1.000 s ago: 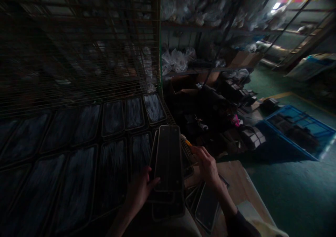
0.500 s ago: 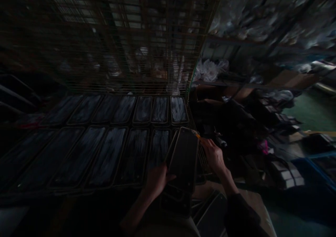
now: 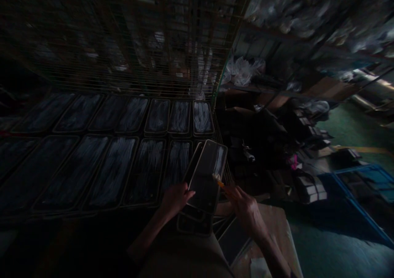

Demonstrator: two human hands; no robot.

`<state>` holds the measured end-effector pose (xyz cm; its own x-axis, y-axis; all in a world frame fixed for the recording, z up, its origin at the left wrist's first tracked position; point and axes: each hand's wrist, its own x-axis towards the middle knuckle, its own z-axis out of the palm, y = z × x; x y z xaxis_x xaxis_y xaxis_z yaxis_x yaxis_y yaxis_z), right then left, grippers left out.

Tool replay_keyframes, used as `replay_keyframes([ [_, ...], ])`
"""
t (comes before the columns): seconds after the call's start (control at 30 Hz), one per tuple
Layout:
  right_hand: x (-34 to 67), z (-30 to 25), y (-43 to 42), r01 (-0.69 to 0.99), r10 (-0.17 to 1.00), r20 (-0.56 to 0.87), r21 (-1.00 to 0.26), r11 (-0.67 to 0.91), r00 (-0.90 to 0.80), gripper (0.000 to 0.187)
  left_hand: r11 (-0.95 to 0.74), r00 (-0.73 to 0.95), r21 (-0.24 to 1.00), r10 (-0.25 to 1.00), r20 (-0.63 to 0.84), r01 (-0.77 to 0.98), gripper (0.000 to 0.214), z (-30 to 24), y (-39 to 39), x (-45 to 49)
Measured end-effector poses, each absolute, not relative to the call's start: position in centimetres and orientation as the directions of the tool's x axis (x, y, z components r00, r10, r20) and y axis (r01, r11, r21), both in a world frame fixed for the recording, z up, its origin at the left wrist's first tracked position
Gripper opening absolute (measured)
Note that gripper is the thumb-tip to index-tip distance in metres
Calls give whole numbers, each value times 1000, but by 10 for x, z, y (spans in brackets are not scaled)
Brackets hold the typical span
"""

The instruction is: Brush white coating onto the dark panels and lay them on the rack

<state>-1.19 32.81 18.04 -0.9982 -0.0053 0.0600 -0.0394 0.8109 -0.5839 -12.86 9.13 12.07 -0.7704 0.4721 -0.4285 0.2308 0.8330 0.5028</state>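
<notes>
My left hand (image 3: 176,199) is closed on the left edge of a dark, flat rectangular panel (image 3: 201,179) with rounded corners, its thumb over the front. My right hand (image 3: 246,206) grips a brush with an orange handle (image 3: 221,184). The pale bristles touch the panel's right half, and a whitish streak runs above them. Behind and below the held panel are more such dark panels (image 3: 193,224), partly hidden. To the left, two rows of similar panels (image 3: 112,173) lie side by side, most with whitish streaks on their faces.
A wire mesh cage wall (image 3: 172,74) rises behind the rows. Shelves with clear plastic bags (image 3: 243,70) stand at right. Dark panels (image 3: 234,239) lean by a cardboard surface (image 3: 277,224) at lower right. Beyond is a blue frame (image 3: 353,204) on the green floor.
My right hand has drawn the brush down from the panel's top right corner to about mid-height, leaving a whitish streak. The whole view has shifted somewhat. My left hand still holds the panel.
</notes>
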Motion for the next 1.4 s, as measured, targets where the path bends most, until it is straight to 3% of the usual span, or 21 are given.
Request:
replay_keyframes([
  [0.27,20,214,314,74,-63,-139,-795,602,-988,27,768,-738,639,454,-499,41,32,123,90,-126],
  [0.4,10,206,319,144,-49,-195,-849,508,-979,26,715,-713,699,483,-507,-12,30,118,85,-126],
  [0.57,-39,173,336,131,81,-107,-900,415,-991,31,671,-684,741,523,-508,-38,24,107,80,-128],
  [0.7,-85,159,355,41,247,119,-829,558,-962,31,640,-732,762,566,-380,99,25,105,78,-131],
  [0.9,-127,153,361,-16,258,346,-624,782,-902,30,658,-733,745,558,-389,105,24,106,77,-133],
  [1.07,-122,151,341,-39,148,276,-575,817,-950,28,666,-737,741,543,-403,86,21,107,75,-133],
  [1.27,-91,176,330,-21,69,87,-760,649,-994,26,655,-672,755,561,-484,3,26,103,73,-131],
  [1.4,-120,178,337,-53,147,210,-725,687,-967,24,652,-661,758,560,-499,-20,26,102,72,-132],
])
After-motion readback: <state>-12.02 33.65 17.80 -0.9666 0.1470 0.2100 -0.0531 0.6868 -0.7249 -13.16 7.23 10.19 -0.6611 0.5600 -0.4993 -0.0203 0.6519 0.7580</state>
